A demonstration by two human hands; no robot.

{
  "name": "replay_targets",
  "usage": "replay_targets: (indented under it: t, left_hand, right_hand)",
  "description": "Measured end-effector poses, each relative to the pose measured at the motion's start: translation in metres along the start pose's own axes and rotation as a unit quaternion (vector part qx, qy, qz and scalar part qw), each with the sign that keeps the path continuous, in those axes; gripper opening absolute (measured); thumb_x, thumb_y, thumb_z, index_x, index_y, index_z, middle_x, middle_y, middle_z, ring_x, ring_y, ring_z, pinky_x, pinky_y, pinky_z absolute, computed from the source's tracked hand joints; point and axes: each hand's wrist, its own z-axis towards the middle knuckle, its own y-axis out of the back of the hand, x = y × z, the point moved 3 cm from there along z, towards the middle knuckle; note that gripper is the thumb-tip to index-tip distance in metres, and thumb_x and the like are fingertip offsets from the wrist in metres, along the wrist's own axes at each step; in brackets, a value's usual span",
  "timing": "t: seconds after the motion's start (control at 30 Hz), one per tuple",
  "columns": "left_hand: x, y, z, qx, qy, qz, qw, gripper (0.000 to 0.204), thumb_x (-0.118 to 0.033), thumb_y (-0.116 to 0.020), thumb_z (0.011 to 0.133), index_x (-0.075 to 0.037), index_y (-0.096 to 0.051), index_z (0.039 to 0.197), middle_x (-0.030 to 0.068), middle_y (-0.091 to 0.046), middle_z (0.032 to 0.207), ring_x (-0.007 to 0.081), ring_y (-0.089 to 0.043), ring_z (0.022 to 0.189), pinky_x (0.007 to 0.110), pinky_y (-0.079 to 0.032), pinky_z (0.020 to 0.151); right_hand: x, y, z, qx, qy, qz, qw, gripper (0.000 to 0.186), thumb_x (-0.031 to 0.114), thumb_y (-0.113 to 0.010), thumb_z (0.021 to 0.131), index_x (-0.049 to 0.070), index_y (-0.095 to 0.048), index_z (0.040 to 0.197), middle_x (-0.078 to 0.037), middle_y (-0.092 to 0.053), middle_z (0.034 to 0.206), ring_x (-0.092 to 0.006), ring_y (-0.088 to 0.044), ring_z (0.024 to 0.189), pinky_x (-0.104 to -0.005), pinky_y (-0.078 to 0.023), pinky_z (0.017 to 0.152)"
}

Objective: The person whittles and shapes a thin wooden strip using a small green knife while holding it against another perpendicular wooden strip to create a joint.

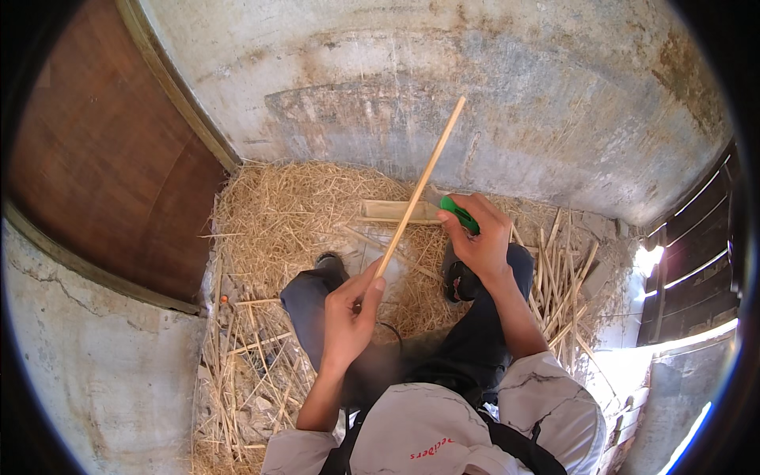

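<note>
My left hand [352, 313] is closed around the lower end of a long, thin bamboo strip [427, 170], which slants up and to the right in front of me. In my right hand [484, 241] is a green-handled utility knife [459, 214], its grey blade pointing left toward the strip. Blade and strip lie close together in the picture; whether they touch I cannot tell. Behind them, a split bamboo piece [384, 210] lies crosswise on the floor beyond my feet, partly hidden by the strip and the knife.
Fine straw-like shavings [277, 198] cover the floor ahead and between my legs. Several loose bamboo strips [558, 277] lie by my right knee, more sticks [253, 340] on the left. A stained concrete wall [475, 103] stands ahead, a brown panel [119, 158] at left, dark slats [697, 253] at right.
</note>
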Motion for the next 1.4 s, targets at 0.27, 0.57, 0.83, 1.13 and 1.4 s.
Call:
replay_targets:
  t: [0.27,0.57,0.83,1.13,1.4]
  left_hand:
    - [-0.004,-0.003,0.004,0.001,0.030,-0.037,0.999,0.037,-0.015,-0.070,0.108,0.004,-0.069,0.140,0.0002,-0.069,0.092,0.0012,-0.056,0.072,0.019,-0.040,0.059]
    - [-0.012,-0.005,0.004,-0.014,0.020,-0.024,0.999,0.036,-0.012,-0.072,0.107,0.006,-0.071,0.137,0.0045,-0.071,0.095,0.0051,-0.061,0.081,0.022,-0.046,0.067]
    - [-0.019,-0.004,0.004,-0.029,0.001,0.006,1.000,0.033,-0.011,-0.073,0.105,0.008,-0.072,0.133,0.0042,-0.065,0.084,0.0063,-0.058,0.077,0.024,-0.045,0.067]
    - [-0.001,0.005,-0.015,-0.011,0.047,0.002,0.999,0.029,-0.010,-0.073,0.105,0.004,-0.076,0.130,0.0027,-0.067,0.083,0.0053,-0.057,0.074,0.024,-0.043,0.064]
    - [0.008,0.009,-0.026,0.012,0.070,-0.008,0.997,0.024,-0.007,-0.075,0.102,0.003,-0.071,0.123,0.0033,-0.075,0.092,0.0032,-0.063,0.074,0.021,-0.045,0.054]
  right_hand:
    - [0.031,-0.018,-0.029,0.107,0.122,0.041,0.986,0.031,0.027,-0.088,0.088,0.012,-0.078,0.114,-0.002,-0.067,0.083,-0.0195,-0.068,0.064,-0.0337,-0.054,0.055]
    - [0.031,-0.020,-0.028,0.078,0.130,0.021,0.988,0.029,0.030,-0.089,0.088,0.013,-0.079,0.110,0.001,-0.066,0.079,-0.0178,-0.066,0.059,-0.0325,-0.052,0.052]
    - [0.031,-0.018,-0.027,0.068,0.135,0.004,0.989,0.027,0.031,-0.089,0.088,0.014,-0.080,0.107,0.001,-0.067,0.078,-0.0188,-0.067,0.060,-0.0333,-0.053,0.052]
    - [-0.029,0.004,0.009,-0.023,0.012,-0.048,0.999,0.024,0.024,-0.082,0.096,0.004,-0.080,0.109,-0.013,-0.075,0.088,-0.0292,-0.070,0.066,-0.0382,-0.054,0.060]
    - [-0.062,0.027,0.014,-0.029,-0.101,-0.030,0.994,0.018,0.016,-0.078,0.099,0.002,-0.076,0.109,-0.015,-0.073,0.090,-0.0269,-0.072,0.074,-0.0374,-0.054,0.067]
